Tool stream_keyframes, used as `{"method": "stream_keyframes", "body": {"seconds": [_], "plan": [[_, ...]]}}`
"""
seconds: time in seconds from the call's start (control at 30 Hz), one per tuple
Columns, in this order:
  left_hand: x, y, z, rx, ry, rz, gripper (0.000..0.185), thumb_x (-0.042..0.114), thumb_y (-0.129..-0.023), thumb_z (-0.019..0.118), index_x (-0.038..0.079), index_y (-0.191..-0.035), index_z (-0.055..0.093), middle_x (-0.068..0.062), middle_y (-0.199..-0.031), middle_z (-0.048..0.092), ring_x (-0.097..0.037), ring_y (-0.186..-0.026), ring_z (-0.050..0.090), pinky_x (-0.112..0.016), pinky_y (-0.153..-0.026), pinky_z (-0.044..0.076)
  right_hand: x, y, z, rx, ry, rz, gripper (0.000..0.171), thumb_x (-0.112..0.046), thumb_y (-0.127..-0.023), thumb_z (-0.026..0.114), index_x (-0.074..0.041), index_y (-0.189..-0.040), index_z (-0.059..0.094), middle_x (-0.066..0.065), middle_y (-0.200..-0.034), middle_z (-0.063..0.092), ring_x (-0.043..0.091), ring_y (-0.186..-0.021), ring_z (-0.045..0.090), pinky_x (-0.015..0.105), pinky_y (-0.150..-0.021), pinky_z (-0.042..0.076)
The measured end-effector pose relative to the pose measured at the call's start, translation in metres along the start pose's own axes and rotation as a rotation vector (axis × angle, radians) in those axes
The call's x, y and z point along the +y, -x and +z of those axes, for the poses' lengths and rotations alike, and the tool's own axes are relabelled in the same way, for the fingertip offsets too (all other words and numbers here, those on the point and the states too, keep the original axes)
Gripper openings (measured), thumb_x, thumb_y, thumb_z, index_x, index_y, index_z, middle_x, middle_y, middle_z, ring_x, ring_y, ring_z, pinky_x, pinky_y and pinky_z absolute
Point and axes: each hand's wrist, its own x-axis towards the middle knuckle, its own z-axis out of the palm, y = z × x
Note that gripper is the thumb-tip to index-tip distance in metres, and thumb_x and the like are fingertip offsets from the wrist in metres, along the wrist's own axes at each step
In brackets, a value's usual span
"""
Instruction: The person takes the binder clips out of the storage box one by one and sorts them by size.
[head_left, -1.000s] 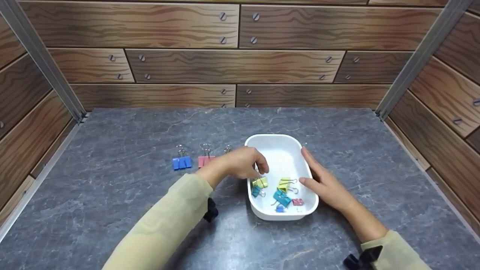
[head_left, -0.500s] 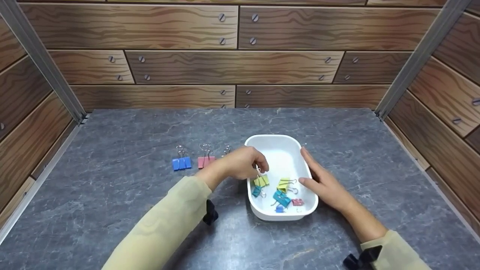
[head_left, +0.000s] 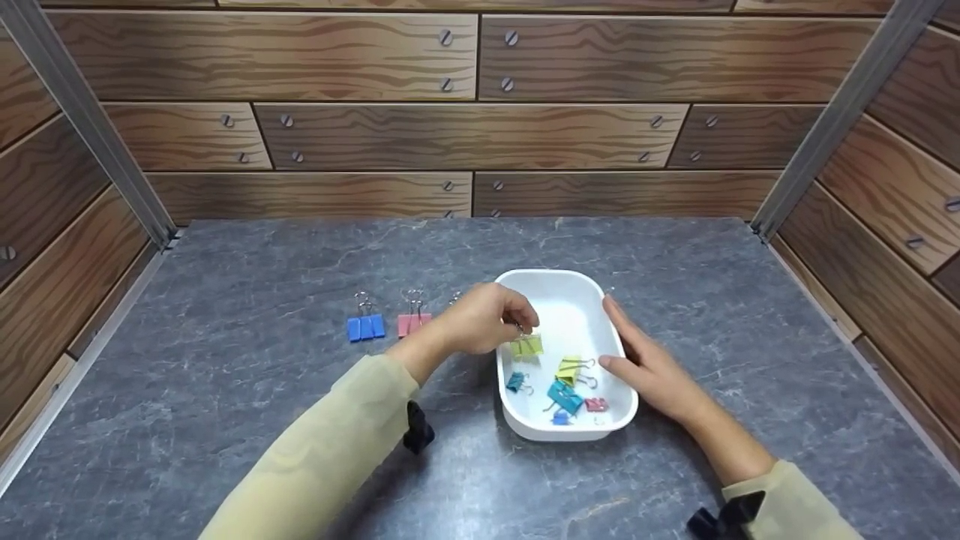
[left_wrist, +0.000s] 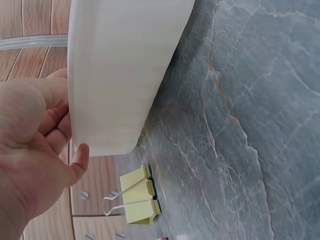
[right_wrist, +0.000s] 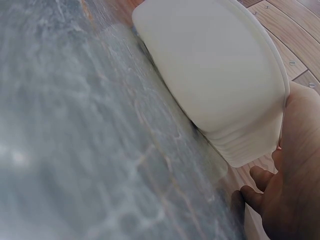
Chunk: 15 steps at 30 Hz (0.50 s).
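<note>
Three plank-patterned walls [head_left: 360,135] enclose the grey, marbled worktop [head_left: 187,420]. On it we see a white box [head_left: 551,273], right of the middle and well apart from the worktop's left and right edges, its long sides running from near to far; we judge that both hands reach it easily there.

The right hand [head_left: 649,371] grips the box's right edge, thumb over the rim and fingers along the outer wall, probably so that so light a vessel does not slide. The left hand [head_left: 487,319] arches over the box's left edge, its fingertips pinched together.

Beyond that left edge, the biggest clips stand in a row: a blue clip [head_left: 365,328], a pink clip [head_left: 413,324] and a pale yellow clip [left_wrist: 139,195] (from the head view we catch only its wires past the arm). All point their handles towards the worktop's far edge, which suggests to us a deliberate line-up.

Next in size, a yellow-green clip [head_left: 526,346] hangs from the left hand by its wires, just inside the box's left edge; the wires seem the handiest part to pinch. Towards the box's near edge lie a lime clip [head_left: 568,370] and a teal clip [head_left: 564,397], then a smaller teal clip [head_left: 515,382], a little pink clip [head_left: 596,405] and a tiny blue clip [head_left: 560,418], apparently loose and unsorted.
</note>
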Motion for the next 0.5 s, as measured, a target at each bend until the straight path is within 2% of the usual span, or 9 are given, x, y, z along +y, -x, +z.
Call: {"method": "stream_keyframes", "body": {"seconds": [0.2, 0.5], "plan": [[-0.0015, 0.0, 0.0021, 0.043, 0.032, -0.015, 0.016, -0.006, -0.097, 0.07, -0.001, -0.108, 0.08, -0.008, -0.1, 0.079, -0.011, -0.089, 0.068, -0.027, -0.084, 0.057, 0.0043, 0.0003, 0.0002, -0.01, -0.001, 0.016, 0.08, -0.018, -0.103, 0.069, -0.011, -0.169, 0.024, 0.012, -0.176, 0.016, 0.034, -0.159, 0.016, 0.009, -0.118, 0.016], [-0.0035, 0.0011, -0.0025, 0.092, 0.068, -0.045, 0.018, -0.009, -0.096, 0.068, -0.001, -0.108, 0.079, -0.008, -0.099, 0.077, -0.011, -0.09, 0.068, -0.028, -0.086, 0.057, 0.0006, -0.0001, -0.0008, -0.004, -0.005, 0.007, 0.079, -0.018, -0.103, 0.069, -0.011, -0.169, 0.026, 0.013, -0.175, 0.017, 0.038, -0.159, 0.016, 0.009, -0.118, 0.015]]}}
